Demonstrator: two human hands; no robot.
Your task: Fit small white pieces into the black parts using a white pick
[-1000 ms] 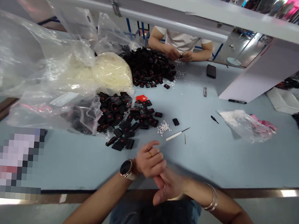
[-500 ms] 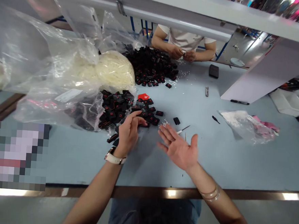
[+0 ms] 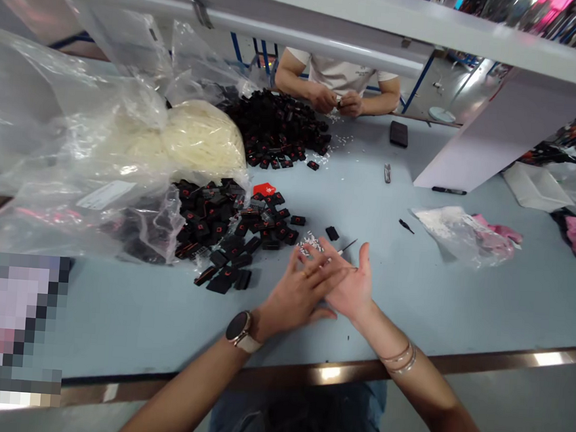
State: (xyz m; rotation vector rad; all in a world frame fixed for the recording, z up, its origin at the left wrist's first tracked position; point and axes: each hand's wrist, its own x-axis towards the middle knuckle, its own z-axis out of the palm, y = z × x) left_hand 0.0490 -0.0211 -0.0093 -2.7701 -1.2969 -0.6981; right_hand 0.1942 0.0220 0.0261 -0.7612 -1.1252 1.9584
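Note:
My left hand (image 3: 295,295) lies palm down with its fingers stretched out across the upturned palm of my right hand (image 3: 350,283). Both hover just above the pale blue table (image 3: 409,310), near its front edge. Neither hand holds anything that I can see. Just beyond the fingertips lie a small heap of white bits (image 3: 310,245), a thin white-handled tool (image 3: 345,248) and one loose black part (image 3: 332,233). A pile of black parts with red marks (image 3: 232,228) spreads to the left of my hands.
Clear plastic bags (image 3: 75,161) with a cream-coloured mass (image 3: 199,137) fill the left. Across the table a person's hands (image 3: 335,101) work beside another black pile (image 3: 279,126). A phone (image 3: 399,133), a pen (image 3: 447,190) and a bag with pink pieces (image 3: 464,235) lie to the right.
My left hand left the black pile and swung right onto my right palm. My right hand stayed open, palm up, and shifted slightly toward me.

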